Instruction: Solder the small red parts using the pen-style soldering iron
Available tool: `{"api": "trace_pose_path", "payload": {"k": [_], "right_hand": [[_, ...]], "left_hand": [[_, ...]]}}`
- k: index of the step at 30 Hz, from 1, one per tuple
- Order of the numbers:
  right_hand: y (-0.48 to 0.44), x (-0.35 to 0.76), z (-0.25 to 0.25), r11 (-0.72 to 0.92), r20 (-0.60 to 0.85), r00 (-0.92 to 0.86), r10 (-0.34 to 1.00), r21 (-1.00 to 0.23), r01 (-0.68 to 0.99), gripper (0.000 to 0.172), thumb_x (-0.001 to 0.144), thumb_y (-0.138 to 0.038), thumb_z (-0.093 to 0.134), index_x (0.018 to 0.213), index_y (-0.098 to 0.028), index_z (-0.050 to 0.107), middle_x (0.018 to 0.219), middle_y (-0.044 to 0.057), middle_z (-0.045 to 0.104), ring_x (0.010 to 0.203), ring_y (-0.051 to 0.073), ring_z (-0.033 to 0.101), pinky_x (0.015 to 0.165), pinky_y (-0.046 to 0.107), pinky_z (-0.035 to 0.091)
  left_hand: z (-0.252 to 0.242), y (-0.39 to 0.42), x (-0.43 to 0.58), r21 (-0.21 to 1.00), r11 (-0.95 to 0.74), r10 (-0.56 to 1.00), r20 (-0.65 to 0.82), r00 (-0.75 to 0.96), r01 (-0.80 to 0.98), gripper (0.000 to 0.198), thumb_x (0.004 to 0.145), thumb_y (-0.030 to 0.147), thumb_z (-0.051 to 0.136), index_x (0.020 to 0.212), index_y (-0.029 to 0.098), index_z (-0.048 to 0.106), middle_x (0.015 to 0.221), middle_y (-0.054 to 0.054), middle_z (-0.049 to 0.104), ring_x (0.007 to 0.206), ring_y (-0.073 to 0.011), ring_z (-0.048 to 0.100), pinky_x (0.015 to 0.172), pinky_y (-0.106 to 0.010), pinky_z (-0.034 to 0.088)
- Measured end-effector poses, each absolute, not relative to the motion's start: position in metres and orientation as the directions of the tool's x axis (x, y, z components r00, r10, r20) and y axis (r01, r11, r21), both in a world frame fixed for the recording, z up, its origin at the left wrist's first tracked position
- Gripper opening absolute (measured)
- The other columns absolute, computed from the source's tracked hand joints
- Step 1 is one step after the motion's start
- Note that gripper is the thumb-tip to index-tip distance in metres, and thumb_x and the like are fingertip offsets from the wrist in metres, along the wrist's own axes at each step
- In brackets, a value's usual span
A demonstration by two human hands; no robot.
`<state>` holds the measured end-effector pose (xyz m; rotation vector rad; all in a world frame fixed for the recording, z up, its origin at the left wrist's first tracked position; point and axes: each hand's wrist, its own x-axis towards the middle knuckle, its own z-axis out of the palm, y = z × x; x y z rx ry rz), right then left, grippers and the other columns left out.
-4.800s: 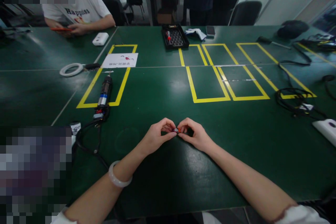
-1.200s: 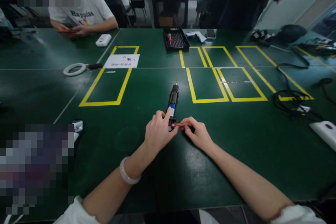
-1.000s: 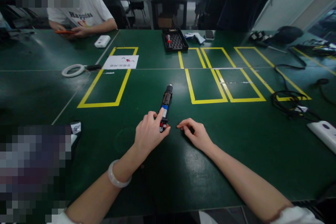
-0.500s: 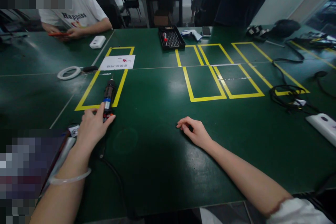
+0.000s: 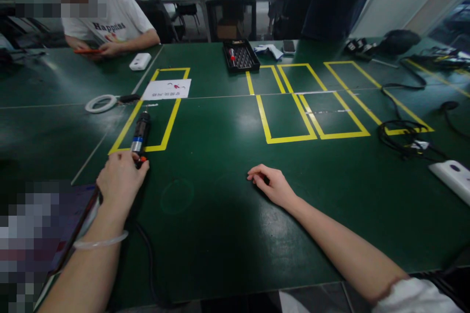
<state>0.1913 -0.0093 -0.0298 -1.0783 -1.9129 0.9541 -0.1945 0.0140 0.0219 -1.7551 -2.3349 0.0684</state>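
Observation:
My left hand (image 5: 119, 181) is closed around the rear end of a corded electric screwdriver (image 5: 140, 129). The driver is dark with a silver and blue band and an orange part near my thumb. Its tip points away from me, over the left yellow-taped rectangle (image 5: 167, 134), and its black cable (image 5: 149, 249) runs back toward the table's near edge. A white card (image 5: 167, 89) lies across that rectangle, beyond the tip. My right hand (image 5: 270, 183) rests on the green table, fingers loosely curled with a gap by the thumb, and holds nothing.
More yellow-taped rectangles (image 5: 292, 139) mark the middle and right. A black tray (image 5: 241, 56) with a red screwdriver (image 5: 232, 55) stands at the back. Coiled black cable (image 5: 398, 139) and a white power strip (image 5: 453, 178) lie right. A person (image 5: 113, 19) sits across at left.
My left hand has moved slightly left and toward me with the electric screwdriver, which now leans further left. My right hand has stayed where it was.

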Motion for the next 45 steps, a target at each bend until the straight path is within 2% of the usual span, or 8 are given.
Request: {"api": "trace_pose_path", "payload": {"k": [4, 7, 9, 12, 20, 30, 37, 45], "right_hand": [[-0.009, 0.191, -0.03, 0.373, 0.23, -0.385, 0.894, -0.859, 0.351, 0.019, 0.089, -0.011, 0.049, 0.099, -0.019, 0.063, 0.086, 0.003, 0.072, 0.07, 0.012, 0.065, 0.066, 0.023, 0.049], [-0.009, 0.192, -0.031, 0.367, 0.227, -0.387, 0.894, -0.865, 0.341, 0.018, 0.09, -0.012, 0.049, 0.1, -0.019, 0.063, 0.086, 0.003, 0.072, 0.071, 0.012, 0.066, 0.066, 0.023, 0.049], [-0.009, 0.192, -0.032, 0.362, 0.223, -0.386, 0.895, -0.869, 0.337, 0.018, 0.09, -0.012, 0.05, 0.1, -0.019, 0.063, 0.086, 0.003, 0.072, 0.072, 0.012, 0.066, 0.067, 0.023, 0.05], [-0.009, 0.192, -0.031, 0.347, 0.209, -0.395, 0.895, -0.882, 0.319, 0.017, 0.09, -0.014, 0.051, 0.101, -0.019, 0.063, 0.085, 0.003, 0.072, 0.073, 0.012, 0.066, 0.068, 0.024, 0.05], [-0.013, 0.184, -0.028, 0.195, 0.111, -0.519, 0.848, -0.975, 0.11, 0.025, 0.087, -0.031, 0.065, 0.107, -0.018, 0.059, 0.082, 0.002, 0.069, 0.067, 0.012, 0.063, 0.063, 0.024, 0.051], [-0.014, 0.184, -0.031, 0.225, 0.133, -0.456, 0.88, -0.963, 0.152, 0.016, 0.087, -0.028, 0.064, 0.101, -0.019, 0.062, 0.081, 0.001, 0.066, 0.068, 0.012, 0.061, 0.063, 0.025, 0.05], [-0.013, 0.18, -0.033, 0.2, 0.144, -0.419, 0.896, -0.976, 0.092, 0.027, 0.085, -0.027, 0.067, 0.109, -0.021, 0.058, 0.082, 0.0, 0.063, 0.066, 0.011, 0.059, 0.062, 0.025, 0.049], [-0.012, 0.181, -0.029, 0.305, 0.212, -0.429, 0.878, -0.939, 0.161, 0.006, 0.086, -0.021, 0.064, 0.092, -0.019, 0.061, 0.086, 0.002, 0.06, 0.069, 0.012, 0.056, 0.065, 0.026, 0.048]], "left_hand": [[0.028, 0.019, -0.19, -0.057, 0.376, 0.913, 0.195, -0.359, 0.925, 0.042, 0.093, 0.048, 0.036, 0.114, 0.017, 0.055, 0.105, -0.009, 0.06, 0.089, -0.0265, 0.057, 0.071, -0.033, 0.042], [0.031, 0.021, -0.162, 0.369, 0.215, 0.94, 0.172, -0.294, 0.904, 0.04, 0.09, 0.044, 0.046, 0.116, 0.015, 0.056, 0.103, -0.008, 0.066, 0.092, -0.0224, 0.061, 0.082, -0.035, 0.047], [0.032, 0.02, -0.131, 0.722, 0.061, 0.994, 0.02, -0.108, 0.689, 0.041, 0.089, 0.043, 0.048, 0.116, 0.013, 0.058, 0.101, -0.008, 0.068, 0.09, -0.0185, 0.064, 0.085, -0.033, 0.049], [0.034, 0.013, -0.081, 0.897, 0.066, 0.964, -0.17, 0.203, 0.437, 0.047, 0.09, 0.045, 0.05, 0.123, 0.015, 0.06, 0.1, -0.008, 0.067, 0.09, -0.018, 0.064, 0.085, -0.033, 0.051], [0.012, -0.006, -0.024, 0.958, 0.205, 0.768, -0.284, 0.574, 0.2, 0.06, 0.089, 0.039, 0.056, 0.142, 0.017, 0.04, 0.082, -0.002, 0.059, 0.076, -0.0138, 0.059, 0.076, -0.03, 0.05], [-0.005, -0.006, -0.022, 0.927, 0.344, 0.776, -0.371, 0.51, 0.15, 0.034, 0.089, 0.046, 0.055, 0.099, 0.013, 0.055, 0.08, -0.004, 0.064, 0.071, -0.0142, 0.062, 0.07, -0.029, 0.049], [-0.007, -0.008, -0.022, 0.957, 0.255, 0.814, -0.291, 0.502, 0.14, 0.03, 0.083, 0.037, 0.065, 0.1, 0.015, 0.056, 0.09, -0.004, 0.064, 0.078, -0.0129, 0.06, 0.073, -0.028, 0.048], [-0.009, -0.007, -0.022, 0.97, 0.196, 0.869, -0.24, 0.433, 0.144, 0.031, 0.08, 0.034, 0.069, 0.101, 0.014, 0.058, 0.095, -0.005, 0.065, 0.087, -0.0143, 0.063, 0.083, -0.029, 0.049]]}}
